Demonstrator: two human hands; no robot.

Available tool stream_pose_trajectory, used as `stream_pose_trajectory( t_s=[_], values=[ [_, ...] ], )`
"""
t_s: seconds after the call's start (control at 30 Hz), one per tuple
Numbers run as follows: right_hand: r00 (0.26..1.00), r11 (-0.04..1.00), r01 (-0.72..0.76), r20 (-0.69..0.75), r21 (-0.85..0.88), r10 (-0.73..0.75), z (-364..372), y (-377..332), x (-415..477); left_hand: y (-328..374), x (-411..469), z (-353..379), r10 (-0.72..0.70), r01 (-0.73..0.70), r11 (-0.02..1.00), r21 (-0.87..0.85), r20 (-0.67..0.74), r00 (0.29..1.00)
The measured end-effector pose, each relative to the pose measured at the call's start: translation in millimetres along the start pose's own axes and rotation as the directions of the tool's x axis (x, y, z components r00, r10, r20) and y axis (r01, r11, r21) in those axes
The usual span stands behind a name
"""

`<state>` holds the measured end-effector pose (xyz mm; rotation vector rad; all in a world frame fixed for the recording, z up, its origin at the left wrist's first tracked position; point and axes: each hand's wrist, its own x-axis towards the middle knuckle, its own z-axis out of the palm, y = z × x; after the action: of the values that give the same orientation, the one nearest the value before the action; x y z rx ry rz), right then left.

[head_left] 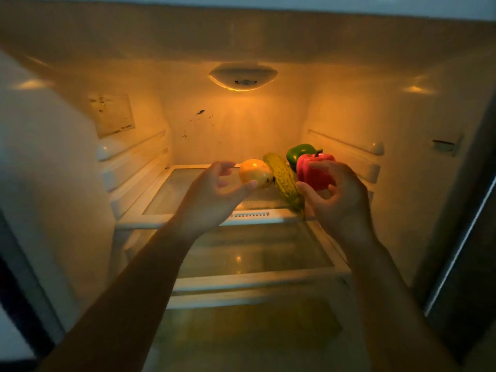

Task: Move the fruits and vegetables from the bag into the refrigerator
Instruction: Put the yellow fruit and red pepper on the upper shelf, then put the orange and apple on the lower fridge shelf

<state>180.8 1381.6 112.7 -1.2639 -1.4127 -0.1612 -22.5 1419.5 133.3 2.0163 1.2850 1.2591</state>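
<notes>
At centre frame the yellow fruit (256, 173) sits at the left hand (214, 194), fingers loose around it; the right hand (335, 194) clasps the red pepper (314, 171). Gourd (284, 181) and green pepper (298, 153) lie on the shelf (188, 189). Placing step, I judge; next, set both down and let go

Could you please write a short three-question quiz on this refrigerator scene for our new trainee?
1. True or false: the red pepper sits in the right hand.
2. What lies between the yellow fruit and the red pepper?
A. bitter gourd
B. a bottle
C. an egg carton
3. Fill in: the green pepper is ___ the red pepper.

Key: 1 true; 2 A; 3 behind.
</notes>
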Motion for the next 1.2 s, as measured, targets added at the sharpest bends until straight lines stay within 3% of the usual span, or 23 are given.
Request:
stream_pose_trajectory(
  t_s=[0.2, 0.3, 0.57, 0.73, 0.97, 1.2],
  values=[
    [0.999, 0.998, -0.003, 0.036, 0.056, 0.001, -21, -21, -69, 7, -89, -19, 0.067, -0.066, 0.991, -0.116, 0.000, 0.998],
    [0.987, 0.994, -0.104, 0.130, 0.024, 0.100, -31, -33, -115, 0, -141, -22, 0.062, -0.054, 0.990, -0.134, 0.057, 0.996],
    [0.931, 0.974, -0.214, 0.285, -0.076, 0.227, -64, -97, -259, -36, -291, -47, -0.085, 0.147, 0.967, -0.208, 0.279, 0.957],
    [0.845, 0.912, -0.358, 0.348, -0.199, 0.407, -97, -153, -345, -43, -370, -67, -0.107, 0.191, 0.965, -0.177, 0.402, 0.910],
    [0.806, 0.831, -0.422, 0.270, -0.362, 0.527, -182, -205, -422, -2, -441, -58, 0.013, 0.172, 0.958, -0.229, 0.637, 0.771],
    [0.733, 0.697, -0.502, 0.175, -0.513, 0.657, -270, -239, -471, 43, -483, -34, 0.145, 0.033, 0.974, -0.226, 0.723, 0.676]
  ],
)
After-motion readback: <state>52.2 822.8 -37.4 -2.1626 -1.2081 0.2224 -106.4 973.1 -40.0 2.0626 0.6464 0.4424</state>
